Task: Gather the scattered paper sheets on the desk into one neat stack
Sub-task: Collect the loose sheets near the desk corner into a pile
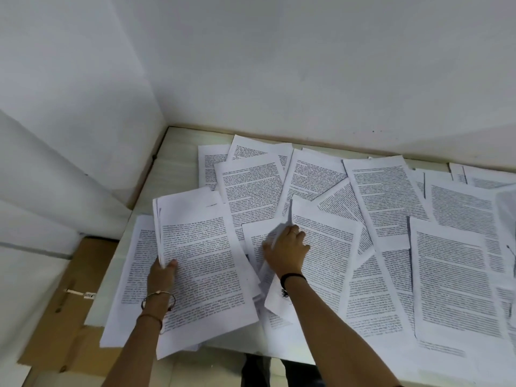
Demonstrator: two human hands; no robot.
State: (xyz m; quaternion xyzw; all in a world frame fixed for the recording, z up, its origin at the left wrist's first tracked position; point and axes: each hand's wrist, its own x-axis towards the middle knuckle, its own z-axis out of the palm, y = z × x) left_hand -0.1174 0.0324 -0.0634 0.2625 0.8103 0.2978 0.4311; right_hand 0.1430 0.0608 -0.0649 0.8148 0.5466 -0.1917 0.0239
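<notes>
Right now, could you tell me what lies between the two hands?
In the head view, only printed paper: the bundle of sheets that the left hand grips, then a loose sheet beside the right hand, which pinches a raised sheet.

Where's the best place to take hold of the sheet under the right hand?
Pinch the sheet at its left edge, coming from the left: that edge curls up off the papers beneath, while the rest lies flat.

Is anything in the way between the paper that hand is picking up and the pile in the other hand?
Nothing visible blocks it. Between the right hand with its sheet and the stack in the left hand lie only flat loose sheets.
</notes>
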